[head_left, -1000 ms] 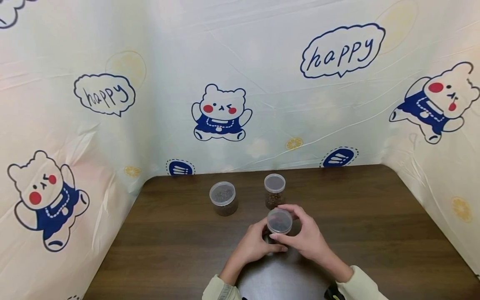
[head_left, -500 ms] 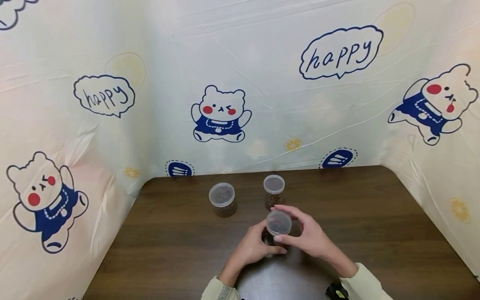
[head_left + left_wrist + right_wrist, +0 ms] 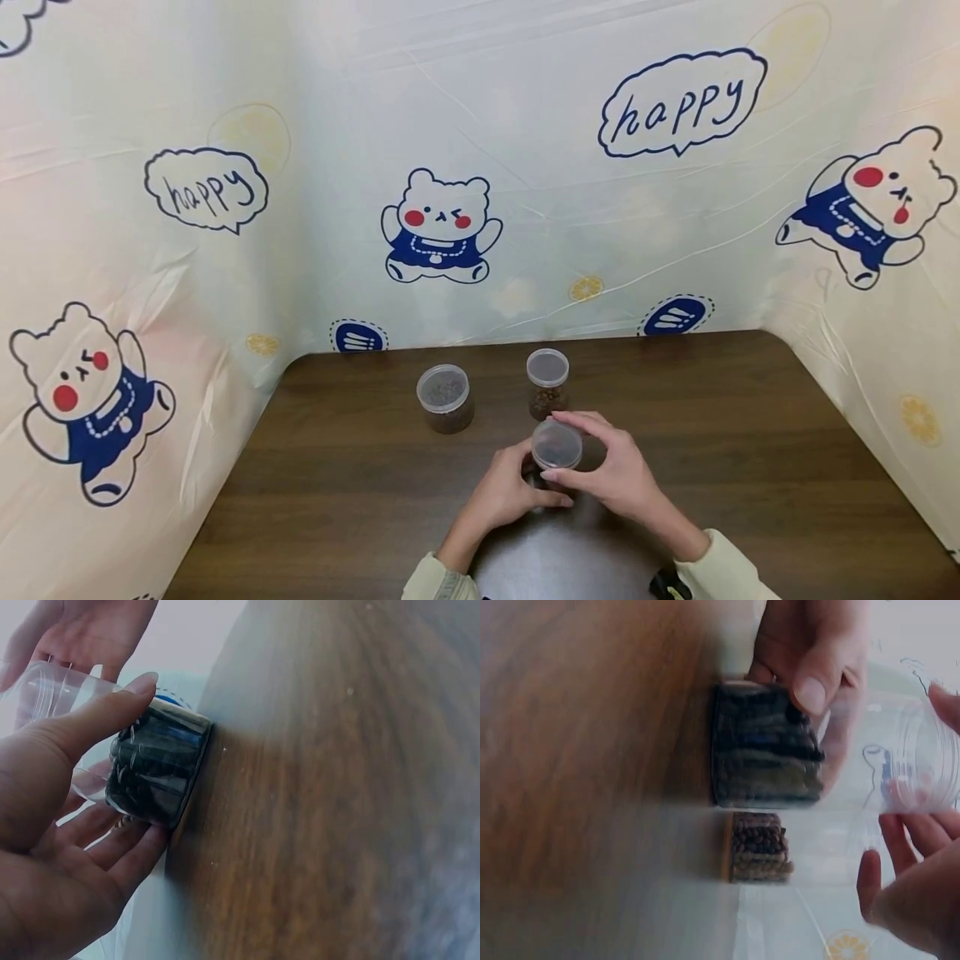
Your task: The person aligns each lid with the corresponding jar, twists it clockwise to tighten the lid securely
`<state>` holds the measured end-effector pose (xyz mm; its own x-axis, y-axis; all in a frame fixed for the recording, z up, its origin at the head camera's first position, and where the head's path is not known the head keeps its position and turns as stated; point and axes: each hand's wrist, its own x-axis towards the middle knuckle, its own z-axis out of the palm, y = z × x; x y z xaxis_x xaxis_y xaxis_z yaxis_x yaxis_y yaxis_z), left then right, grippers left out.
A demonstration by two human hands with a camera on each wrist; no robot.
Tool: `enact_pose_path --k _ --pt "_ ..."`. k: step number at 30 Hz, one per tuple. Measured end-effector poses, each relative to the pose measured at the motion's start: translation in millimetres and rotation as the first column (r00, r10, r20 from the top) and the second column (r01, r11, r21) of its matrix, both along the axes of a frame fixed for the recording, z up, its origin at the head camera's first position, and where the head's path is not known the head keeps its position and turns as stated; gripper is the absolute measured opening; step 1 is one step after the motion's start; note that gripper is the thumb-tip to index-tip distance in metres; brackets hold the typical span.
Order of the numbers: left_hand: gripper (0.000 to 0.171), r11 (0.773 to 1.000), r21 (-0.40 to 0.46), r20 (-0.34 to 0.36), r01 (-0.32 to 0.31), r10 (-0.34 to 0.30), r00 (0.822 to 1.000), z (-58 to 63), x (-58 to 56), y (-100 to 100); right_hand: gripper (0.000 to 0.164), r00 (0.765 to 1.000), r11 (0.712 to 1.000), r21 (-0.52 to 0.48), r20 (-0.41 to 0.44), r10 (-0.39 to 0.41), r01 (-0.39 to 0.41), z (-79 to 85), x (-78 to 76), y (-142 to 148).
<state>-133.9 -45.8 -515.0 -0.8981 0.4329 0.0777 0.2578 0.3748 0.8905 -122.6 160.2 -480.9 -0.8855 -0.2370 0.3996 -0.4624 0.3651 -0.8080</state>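
A clear plastic screw-top jar (image 3: 154, 769) with dark contents in its lower part stands on the table close in front of the person. My left hand (image 3: 504, 490) grips its body low down, thumb on the near side and fingers round the far side. Up at the top, my right hand (image 3: 621, 475) holds the translucent lid (image 3: 557, 444) by its rim between thumb and fingers. Right behind it is a narrower lidded jar (image 3: 548, 392), whose brown, bean-like contents (image 3: 759, 847) show in the right wrist view.
A wider lidded jar (image 3: 446, 400) with dark contents stands at the back left of the brown wooden table (image 3: 345, 500). A pale printed cloth (image 3: 540, 217) with bears and "happy" bubbles hangs behind the table and along both sides.
The fingers and thumb of my right hand have shifted slightly back and forth round the lid's rim. My left hand and the jars have stayed in place.
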Motion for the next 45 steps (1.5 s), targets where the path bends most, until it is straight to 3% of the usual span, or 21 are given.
enact_pose_path --k 7,18,22,26,29,31,37,41,45 --pt "0.062 0.998 0.015 0.004 -0.06 0.06 0.998 -0.5 6.4 2 0.07 0.983 0.985 0.027 -0.074 -0.166 0.169 -1.7 10.7 -10" --pt "0.057 0.99 -0.066 -0.111 -0.128 0.12 0.987 4.6 6.1 0 0.074 0.937 0.938 0.055 -0.095 -0.337 0.343 3.3 21.6 -30" --pt "0.059 0.991 -0.07 -0.103 -0.115 0.107 0.989 5.4 3.3 -2 0.074 0.955 0.947 0.126 -0.072 -0.288 0.295 10.6 17.9 -25" --pt "0.062 0.996 -0.049 -0.037 -0.071 0.07 0.997 3.4 0.8 -4 0.073 0.996 0.987 0.133 0.017 -0.091 0.088 14.3 8.9 -12" --pt "0.062 0.996 -0.062 -0.016 -0.056 0.056 0.998 2.4 -0.2 -3 0.072 0.996 0.996 0.079 0.081 0.034 -0.041 11.3 4.2 -5" --pt "0.062 0.996 -0.069 -0.009 -0.049 0.048 0.999 2.4 -0.1 -2 0.071 0.994 0.996 0.056 0.09 0.067 -0.073 8.7 3.4 -4" --pt "0.061 0.997 -0.063 -0.02 -0.044 0.043 0.999 3.0 2.1 -2 0.069 0.999 1.0 0.029 0.049 0.004 -0.006 1.7 6.0 -9" --pt "0.056 0.99 -0.101 -0.085 -0.098 0.09 0.992 2.3 2.6 0 0.07 0.998 0.998 0.03 -0.015 -0.062 0.063 -0.5 8.1 -15" --pt "0.052 0.981 -0.119 -0.146 -0.151 0.133 0.98 0.9 3.8 3 0.071 0.983 0.984 0.061 -0.084 -0.165 0.17 -2.1 13.3 -23"
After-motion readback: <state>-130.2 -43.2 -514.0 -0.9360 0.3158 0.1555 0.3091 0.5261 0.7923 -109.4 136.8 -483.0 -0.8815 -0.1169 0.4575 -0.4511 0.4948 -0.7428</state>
